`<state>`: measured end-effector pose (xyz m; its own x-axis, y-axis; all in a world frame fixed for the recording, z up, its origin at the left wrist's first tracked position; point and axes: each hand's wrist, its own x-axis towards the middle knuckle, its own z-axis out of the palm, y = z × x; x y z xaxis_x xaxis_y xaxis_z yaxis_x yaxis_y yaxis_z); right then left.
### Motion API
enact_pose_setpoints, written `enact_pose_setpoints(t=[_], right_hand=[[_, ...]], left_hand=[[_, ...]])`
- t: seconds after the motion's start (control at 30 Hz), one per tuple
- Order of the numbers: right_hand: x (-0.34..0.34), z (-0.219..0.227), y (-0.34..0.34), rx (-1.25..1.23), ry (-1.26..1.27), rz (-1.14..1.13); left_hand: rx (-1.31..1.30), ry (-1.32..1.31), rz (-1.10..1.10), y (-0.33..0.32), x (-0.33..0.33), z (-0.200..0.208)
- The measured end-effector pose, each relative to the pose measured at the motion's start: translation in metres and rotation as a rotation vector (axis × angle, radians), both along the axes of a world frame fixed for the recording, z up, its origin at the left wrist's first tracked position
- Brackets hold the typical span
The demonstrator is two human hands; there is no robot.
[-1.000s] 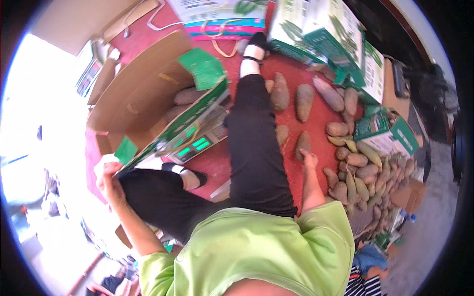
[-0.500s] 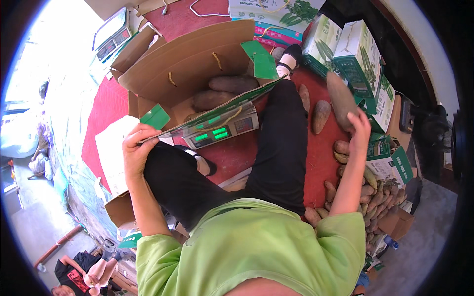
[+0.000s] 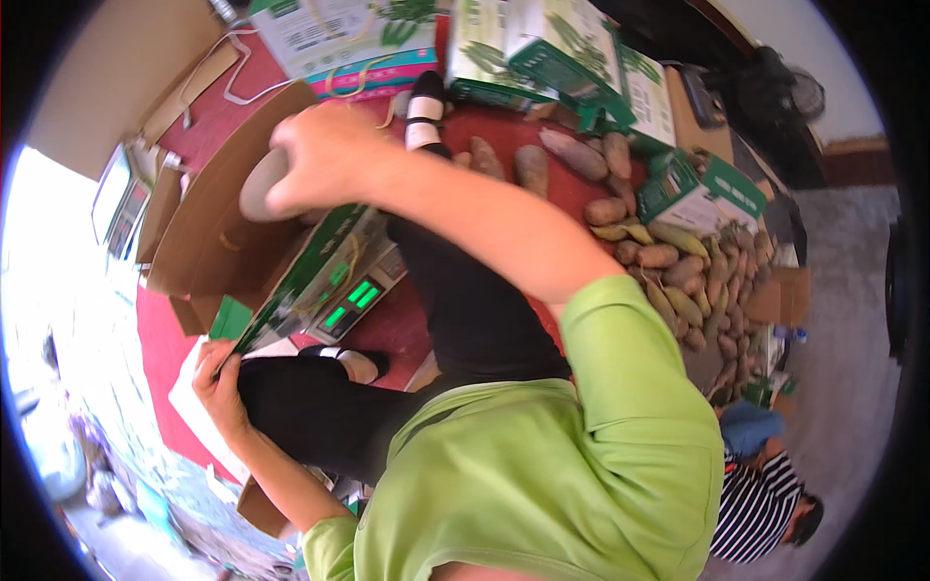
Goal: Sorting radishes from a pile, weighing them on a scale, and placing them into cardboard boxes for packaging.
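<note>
My right hand (image 3: 325, 155) is wrapped round a large grey-brown sweet potato (image 3: 259, 190) and holds it over the open cardboard box (image 3: 199, 237). My right arm and the raised front wall hide most of the box's inside. At the box's near left corner, my left hand (image 3: 221, 385) pinches the top edge of that wall, close to a green flap (image 3: 231, 318). Under the box, partly covered by it, stands a scale (image 3: 356, 302) with lit green digits.
Several loose sweet potatoes (image 3: 532, 170) lie on the red floor covering right of my legs, beside a large pile (image 3: 693, 281). White-and-green cartons (image 3: 567, 44) stand at the far right. A smaller carton (image 3: 702, 194) borders the pile. Someone in a striped shirt (image 3: 756, 508) is at lower right.
My right hand has carried the sweet potato from the right side, across my legs, to above the box. My left hand keeps its hold on the box wall. The view has turned rightward.
</note>
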<state>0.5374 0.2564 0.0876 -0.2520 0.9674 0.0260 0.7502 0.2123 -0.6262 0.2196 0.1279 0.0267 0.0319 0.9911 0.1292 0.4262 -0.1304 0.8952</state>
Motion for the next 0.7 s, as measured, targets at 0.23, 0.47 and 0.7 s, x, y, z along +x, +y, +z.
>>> enact_pose_setpoints(t=[0.23, 0.47, 0.7], right_hand=[[-0.039, -0.041, -0.011, 0.195, 0.084, -0.044], [0.056, -0.066, -0.060, 0.771, 0.525, -0.389], [0.175, -0.245, -0.195, -0.082, 0.399, -0.839]], left_hand=[[0.004, 0.003, -0.018, -0.001, -0.001, -0.006], [-0.004, 0.013, 0.052, -0.003, -0.007, -0.011], [-0.008, 0.082, 0.049, 0.000, -0.001, -0.011]])
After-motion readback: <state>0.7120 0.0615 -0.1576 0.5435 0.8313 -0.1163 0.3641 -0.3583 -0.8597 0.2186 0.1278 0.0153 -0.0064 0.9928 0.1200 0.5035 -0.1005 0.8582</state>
